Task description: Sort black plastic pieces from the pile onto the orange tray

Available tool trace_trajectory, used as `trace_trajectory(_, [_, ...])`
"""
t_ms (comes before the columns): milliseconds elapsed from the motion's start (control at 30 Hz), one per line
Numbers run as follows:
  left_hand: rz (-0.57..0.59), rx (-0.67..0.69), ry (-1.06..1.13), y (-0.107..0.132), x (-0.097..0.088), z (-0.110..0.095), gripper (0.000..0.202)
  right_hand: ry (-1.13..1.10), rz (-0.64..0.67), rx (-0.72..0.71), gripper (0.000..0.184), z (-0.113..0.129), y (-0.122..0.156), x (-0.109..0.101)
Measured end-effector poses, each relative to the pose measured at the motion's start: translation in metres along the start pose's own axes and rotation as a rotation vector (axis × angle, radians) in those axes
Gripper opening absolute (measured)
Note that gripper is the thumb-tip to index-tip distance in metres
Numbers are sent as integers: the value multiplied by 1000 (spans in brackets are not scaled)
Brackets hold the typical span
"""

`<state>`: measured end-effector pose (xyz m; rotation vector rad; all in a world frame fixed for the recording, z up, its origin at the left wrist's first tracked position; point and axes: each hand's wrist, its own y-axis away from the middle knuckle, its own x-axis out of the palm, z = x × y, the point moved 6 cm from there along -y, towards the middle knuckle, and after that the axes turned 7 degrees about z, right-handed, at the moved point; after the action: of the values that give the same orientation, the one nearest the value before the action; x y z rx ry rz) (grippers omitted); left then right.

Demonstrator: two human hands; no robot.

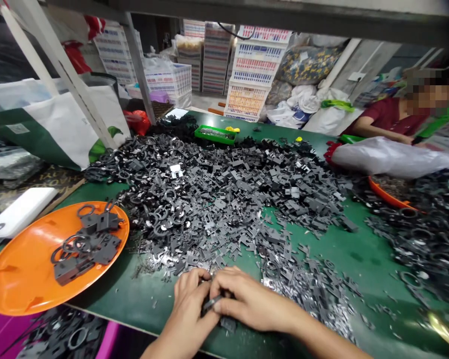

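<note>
Nearest the bench edge, from where I stand: left hand (189, 301) and right hand (243, 299) meet over a small dark part (212, 302). Right thumb and forefinger close on it, pinching; left fingers curl in against the other side, but whether they grip it I cannot tell. A dark block (229, 324) shows below the right hand; joined to the part or loose, unclear.

Handling (judged): light, stiff, probably moulded plastic. Smooth faces may slide a little under dry fingertips. Not brittle overall, though thin rims and prongs could bend or snap. Best hold: thumb and forefinger across the thick body, off the thin edges.

Lower left: pink tub (111, 336) with dark pieces and rings. Above it, orange tray (18, 249) bearing blocks with rings.

Beyond the hands: a broad heap (217, 199) of grey and black pieces on the green bench (359, 254). Farther: small green tray (215, 135), a co-worker (387, 119) at right, then stacked crates (252, 70).
</note>
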<state>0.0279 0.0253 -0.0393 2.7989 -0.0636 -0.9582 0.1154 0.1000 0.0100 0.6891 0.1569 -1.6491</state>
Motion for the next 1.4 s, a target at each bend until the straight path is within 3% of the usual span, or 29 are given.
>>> trace_trajectory(167, [-32, -27, -35, 0, -2, -2, 15, -249, 33, 112, 17, -30, 2, -11])
trace_trajectory(267, [-22, -24, -37, -1, 0, 0, 17, -92, 37, 168, 16, -36, 5, -15])
trace_trajectory(367, [-35, -17, -44, -1, 0, 1, 17, 152, 48, 166, 7, -31, 6, -15])
trace_trajectory(500, [-54, 11, -58, 0, -1, 1, 19, 287, 97, 109, 7, -22, 4, -13])
trace_trajectory(1067, [19, -18, -37, -1, -2, -1, 17, 315, 239, 22, 13, -17, -5, -14])
trace_trajectory(1400, [32, -39, -41, -1, -3, -3, 16, 293, 414, 33, 11, -28, -20, -8])
